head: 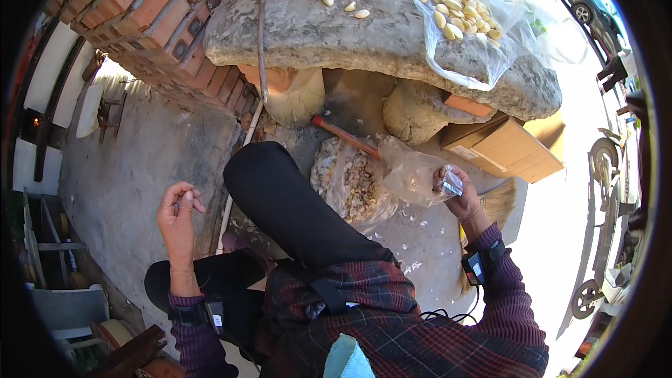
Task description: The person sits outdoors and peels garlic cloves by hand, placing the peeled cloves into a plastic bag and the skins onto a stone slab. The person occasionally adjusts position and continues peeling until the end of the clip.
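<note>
My right hand (463, 193) grips the edge of a clear plastic bag (407, 165), together with a shiny printed piece of it or a small packet; which one I cannot tell. Below, the bag joins or overlaps an open plastic bag of garlic skins and scraps (359, 189) on the ground. My left hand (180, 210) is raised beside my left knee, its fingers loosely curled, and whether anything small is between them is unclear. On the stone slab, peeled garlic cloves (462, 10) lie on a clear plastic bag (488, 68). Several loose cloves (360, 13) lie farther left.
The rough stone slab (367, 47) stands on stubby supports before me, beside a brick wall (152, 5). A wooden handle with a red end (346, 137) leans by the scraps. At right are a cardboard box (504, 147) and a straw broom (499, 202). A thin stick (262, 37) crosses the slab.
</note>
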Motion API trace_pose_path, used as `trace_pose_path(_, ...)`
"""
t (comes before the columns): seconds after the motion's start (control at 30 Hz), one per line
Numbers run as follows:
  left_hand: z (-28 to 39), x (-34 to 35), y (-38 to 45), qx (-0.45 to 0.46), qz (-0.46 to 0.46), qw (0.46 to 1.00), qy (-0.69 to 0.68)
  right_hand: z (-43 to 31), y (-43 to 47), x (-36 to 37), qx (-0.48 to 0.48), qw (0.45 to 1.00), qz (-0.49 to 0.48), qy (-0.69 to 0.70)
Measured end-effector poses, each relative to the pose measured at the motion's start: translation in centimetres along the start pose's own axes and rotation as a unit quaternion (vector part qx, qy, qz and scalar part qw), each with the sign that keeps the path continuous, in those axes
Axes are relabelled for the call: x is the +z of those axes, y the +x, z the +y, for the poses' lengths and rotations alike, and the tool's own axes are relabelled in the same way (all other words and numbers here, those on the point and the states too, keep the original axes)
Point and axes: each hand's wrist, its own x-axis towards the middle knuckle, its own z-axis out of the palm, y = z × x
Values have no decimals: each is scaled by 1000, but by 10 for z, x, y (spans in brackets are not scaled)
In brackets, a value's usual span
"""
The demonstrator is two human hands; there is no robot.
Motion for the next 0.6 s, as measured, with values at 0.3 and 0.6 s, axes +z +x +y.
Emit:
trace_pose_path(0.3,62,42,-9,85,-5,996,-20,46,22,-11,28,991,23,-125)
trace_pose_path(0.6,82,76,-26,100,-78,991,-51,121,40,-33,147,926,92,-335)
